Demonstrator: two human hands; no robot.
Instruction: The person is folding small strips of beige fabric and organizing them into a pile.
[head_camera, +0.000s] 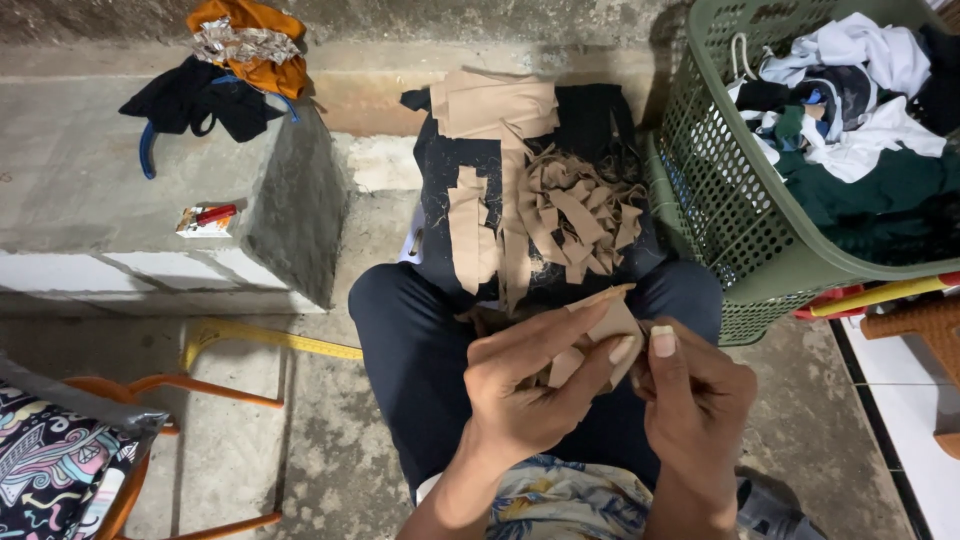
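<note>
Tan fabric strip (607, 330) sits pinched between both hands over the lap: left hand (530, 385) fingers closed on its lower part, right hand (690, 395) thumb and fingertip gripping the edge. A pile of cut strips (575, 215) lies on the dark cloth (445, 215) across the knees, green laundry basket (730, 235) just beside. Risk: grip is only at the fingertips, so a hard pull could slip the strip or tear it crooked. Loose pile near the knee edge could slide to the concrete floor (320, 450).

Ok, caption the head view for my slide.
Both hands, left hand and right hand, pinch a tan fabric strip over a lap piled with strips, beside a green laundry basket.
</note>
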